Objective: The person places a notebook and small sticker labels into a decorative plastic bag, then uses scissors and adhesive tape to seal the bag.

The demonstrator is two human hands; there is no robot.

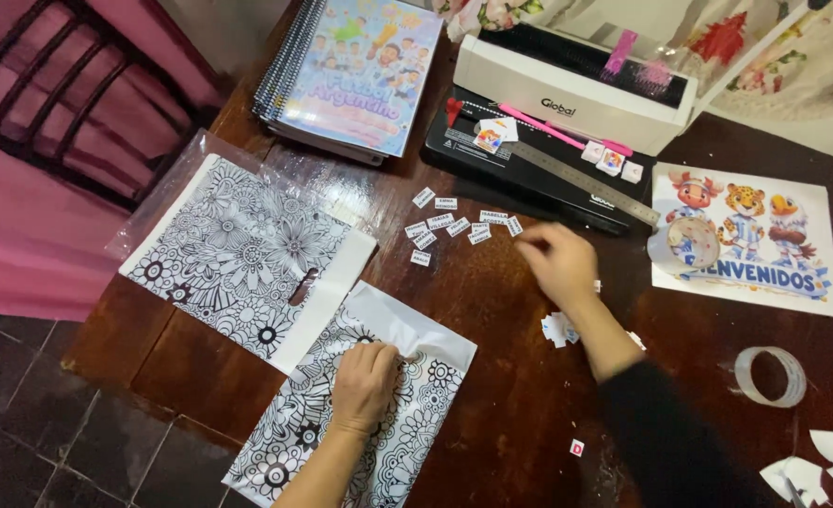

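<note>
My left hand (pixel 364 384) rests palm down on a black-and-white flower-patterned bag (pixel 416 414) at the table's near edge, pressing it flat. My right hand (pixel 557 261) hovers with fingers curled over the dark wooden table (pixel 510 376), reaching toward several small white paper name labels (pixel 449 226) scattered in the middle. I cannot tell whether its fingertips pinch a label. A second flower-patterned bag (pixel 238 254) lies to the left, partly under clear plastic.
A stack of spiral notebooks (pixel 350 71) sits at the back. A white and black binding machine (pixel 567 94) carries a metal ruler (pixel 581 181) and pink pen. A cartoon animal sheet (pixel 745 235), two tape rolls (pixel 769 376), and paper scraps (pixel 557 329) lie right.
</note>
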